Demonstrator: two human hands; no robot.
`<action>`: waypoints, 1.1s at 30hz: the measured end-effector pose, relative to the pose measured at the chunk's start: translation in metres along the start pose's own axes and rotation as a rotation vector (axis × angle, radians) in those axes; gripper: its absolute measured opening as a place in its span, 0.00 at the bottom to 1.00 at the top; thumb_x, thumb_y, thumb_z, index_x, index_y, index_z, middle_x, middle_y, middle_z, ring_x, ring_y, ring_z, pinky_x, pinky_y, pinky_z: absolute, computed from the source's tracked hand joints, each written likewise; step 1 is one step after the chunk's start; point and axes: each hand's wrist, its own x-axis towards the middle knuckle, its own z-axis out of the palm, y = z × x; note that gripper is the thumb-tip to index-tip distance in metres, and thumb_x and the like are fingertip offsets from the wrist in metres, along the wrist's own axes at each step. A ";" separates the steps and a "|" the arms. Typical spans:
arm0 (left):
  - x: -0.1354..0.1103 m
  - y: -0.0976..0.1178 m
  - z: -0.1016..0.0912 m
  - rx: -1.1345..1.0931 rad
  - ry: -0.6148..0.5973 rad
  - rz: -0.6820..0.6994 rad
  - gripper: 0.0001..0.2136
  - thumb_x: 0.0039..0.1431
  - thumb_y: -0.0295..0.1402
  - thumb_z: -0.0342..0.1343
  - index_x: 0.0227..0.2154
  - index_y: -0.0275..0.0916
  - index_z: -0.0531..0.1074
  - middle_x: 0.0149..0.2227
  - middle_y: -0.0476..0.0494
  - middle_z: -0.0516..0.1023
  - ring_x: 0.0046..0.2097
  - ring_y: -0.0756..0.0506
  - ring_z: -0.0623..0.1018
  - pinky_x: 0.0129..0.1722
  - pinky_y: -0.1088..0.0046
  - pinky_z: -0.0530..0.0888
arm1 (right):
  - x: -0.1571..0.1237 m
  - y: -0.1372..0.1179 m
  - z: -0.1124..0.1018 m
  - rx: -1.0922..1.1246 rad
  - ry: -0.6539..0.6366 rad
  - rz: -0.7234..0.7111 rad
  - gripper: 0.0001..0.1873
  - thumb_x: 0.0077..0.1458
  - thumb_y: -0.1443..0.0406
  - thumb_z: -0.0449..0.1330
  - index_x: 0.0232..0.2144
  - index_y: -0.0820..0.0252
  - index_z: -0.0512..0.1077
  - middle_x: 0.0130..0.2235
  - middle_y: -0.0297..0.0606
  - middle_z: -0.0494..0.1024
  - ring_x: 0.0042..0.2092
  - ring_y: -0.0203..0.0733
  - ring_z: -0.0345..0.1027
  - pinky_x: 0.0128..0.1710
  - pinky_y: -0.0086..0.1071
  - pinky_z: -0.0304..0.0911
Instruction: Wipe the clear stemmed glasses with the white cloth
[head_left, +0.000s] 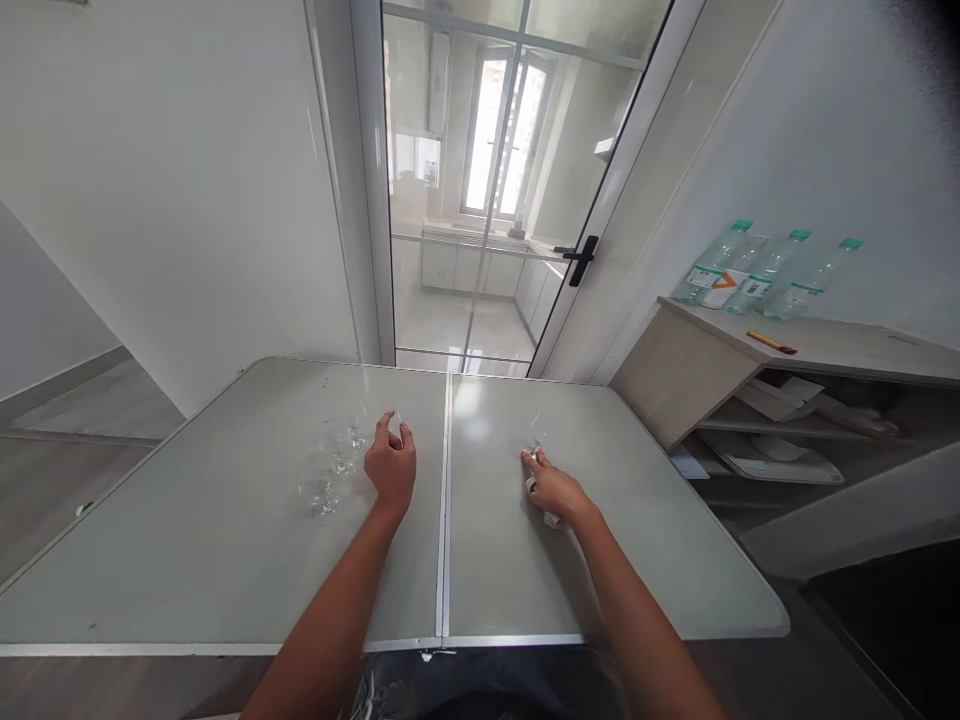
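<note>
My left hand (391, 462) hovers at or just over the left half of the table, its fingers loosely curled and apart. A faint clear outline shows by its fingertips; I cannot tell whether they touch it. Beside it, to the left, several clear, glass-like pieces (341, 468) stand or lie in a loose row; their exact shape is hard to see. On the right half, my right hand (556, 488) is closed over a crumpled white tissue or cloth (552, 521). Its fingertips press on a small clear, shiny piece (534, 450) on the tabletop.
The pale table (202, 520) has a metal seam (445, 500) down its middle. At the right, a wooden shelf unit (675, 350) bears several clear bottles (765, 278) and a yellow-red stick-like thing (770, 342). A glass door with a black handle (582, 261) lies beyond.
</note>
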 end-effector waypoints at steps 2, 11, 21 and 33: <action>0.001 -0.002 0.000 0.011 0.000 -0.027 0.16 0.64 0.35 0.55 0.53 0.38 0.74 0.20 0.55 0.64 0.24 0.48 0.66 0.32 0.72 0.60 | 0.001 0.002 0.000 0.004 -0.001 0.000 0.49 0.53 0.70 0.57 0.75 0.50 0.47 0.76 0.46 0.42 0.63 0.55 0.69 0.54 0.41 0.68; -0.002 -0.004 0.004 0.045 -0.013 0.170 0.06 0.61 0.35 0.62 0.40 0.40 0.76 0.39 0.43 0.65 0.41 0.42 0.70 0.42 0.67 0.69 | 0.008 0.004 -0.005 0.031 0.011 -0.007 0.48 0.54 0.70 0.56 0.75 0.54 0.47 0.76 0.47 0.42 0.65 0.56 0.66 0.56 0.41 0.67; -0.009 -0.013 0.016 -0.004 -0.082 0.256 0.09 0.63 0.28 0.58 0.45 0.40 0.70 0.57 0.32 0.60 0.55 0.36 0.71 0.54 0.52 0.72 | 0.005 0.003 -0.006 0.061 0.047 -0.016 0.48 0.52 0.70 0.56 0.74 0.52 0.49 0.76 0.45 0.45 0.64 0.56 0.67 0.57 0.41 0.66; -0.027 0.002 0.018 -0.383 -0.289 0.435 0.26 0.65 0.33 0.61 0.63 0.42 0.58 0.60 0.30 0.72 0.55 0.38 0.79 0.50 0.57 0.78 | -0.076 -0.017 0.036 0.349 0.511 0.024 0.24 0.62 0.64 0.55 0.60 0.58 0.70 0.51 0.52 0.68 0.52 0.56 0.68 0.55 0.46 0.65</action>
